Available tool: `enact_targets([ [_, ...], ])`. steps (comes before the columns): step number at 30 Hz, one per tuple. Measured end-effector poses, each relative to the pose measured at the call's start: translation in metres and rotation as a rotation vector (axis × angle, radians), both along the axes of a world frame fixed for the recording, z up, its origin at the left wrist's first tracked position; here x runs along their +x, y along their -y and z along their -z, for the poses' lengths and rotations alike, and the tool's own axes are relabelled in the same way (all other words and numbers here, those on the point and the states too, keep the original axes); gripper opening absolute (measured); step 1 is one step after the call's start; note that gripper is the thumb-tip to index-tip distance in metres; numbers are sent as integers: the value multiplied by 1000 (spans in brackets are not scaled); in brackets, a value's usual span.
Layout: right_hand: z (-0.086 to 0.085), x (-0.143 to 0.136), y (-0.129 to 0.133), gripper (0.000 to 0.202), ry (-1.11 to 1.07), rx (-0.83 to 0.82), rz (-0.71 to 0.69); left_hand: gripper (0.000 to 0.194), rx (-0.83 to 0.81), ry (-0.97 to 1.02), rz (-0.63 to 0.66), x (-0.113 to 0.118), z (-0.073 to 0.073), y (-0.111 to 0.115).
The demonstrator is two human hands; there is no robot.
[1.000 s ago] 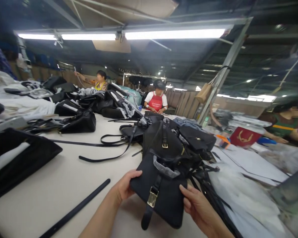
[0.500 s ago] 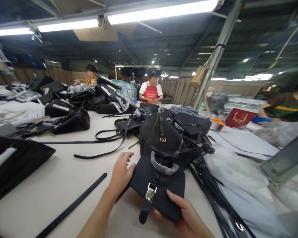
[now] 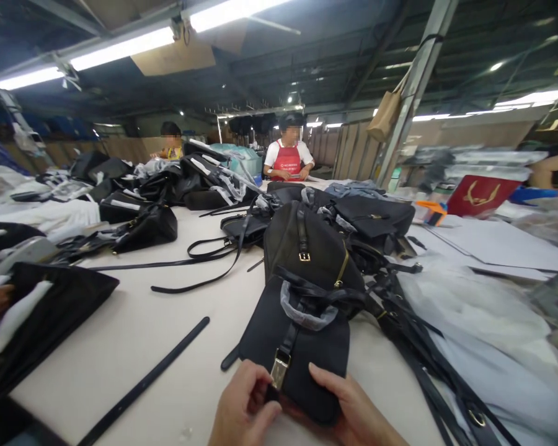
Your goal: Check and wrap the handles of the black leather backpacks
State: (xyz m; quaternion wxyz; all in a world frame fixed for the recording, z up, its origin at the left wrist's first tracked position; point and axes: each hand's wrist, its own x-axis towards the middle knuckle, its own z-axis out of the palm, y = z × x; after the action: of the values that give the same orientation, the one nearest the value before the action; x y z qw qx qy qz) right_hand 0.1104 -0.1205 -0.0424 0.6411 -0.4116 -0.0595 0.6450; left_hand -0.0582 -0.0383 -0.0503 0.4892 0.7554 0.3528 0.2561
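Pinching the short black strap end [image 3: 272, 394] below the rectangular gold-coloured metal buckle [image 3: 279, 370] with our left hand [image 3: 247, 404], we clamp the flat black bag panel [image 3: 320, 347] between our right hand's [image 3: 356, 410] thumb and fingers. It sits over the pale, flat tabletop [image 3: 162, 316], near the domed black bag [image 3: 292, 244].

At the tabletop's [image 3: 190, 384] near edge, the left hand [image 3: 242, 402] pinches the strap tip [image 3: 272, 394] just below a gold buckle [image 3: 279, 368], while the right hand [image 3: 353, 406] grips the flap [image 3: 323, 378], thumb on top. A plastic-wrapped handle [image 3: 302, 317] lies across the flap's upper part. Behind it sits a black bag [image 3: 307, 248]. A loose strap [image 3: 149, 378] slants toward the near left corner; clear plastic [image 3: 474, 310] covers part of the right side. Beyond the far edge stands a person in a red apron [image 3: 286, 162].
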Motion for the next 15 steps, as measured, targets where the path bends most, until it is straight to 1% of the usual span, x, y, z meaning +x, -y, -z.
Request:
enact_targets([
  [2,2,-1,1,46,4,10,-20,23,-16,-21,-12,0,0,-1],
  [5,3,-1,2,48,9,24,-29,31,-29,-91,39,1,-8,-3],
  [6,2,-1,3,49,10,20,-32,29,-43,-121,45,2,-11,-3],
  [8,0,-1,4,49,19,-8,-39,22,-60,-212,3,4,-19,-1],
  [9,-2,-1,4,49,26,-26,-44,22,-45,-270,-33,6,-22,1],
  [12,-3,-2,6,46,47,-51,-76,36,79,-448,-121,12,-32,5],
  [15,-1,-2,7,41,38,21,-111,43,171,-542,-123,19,-40,5],
])
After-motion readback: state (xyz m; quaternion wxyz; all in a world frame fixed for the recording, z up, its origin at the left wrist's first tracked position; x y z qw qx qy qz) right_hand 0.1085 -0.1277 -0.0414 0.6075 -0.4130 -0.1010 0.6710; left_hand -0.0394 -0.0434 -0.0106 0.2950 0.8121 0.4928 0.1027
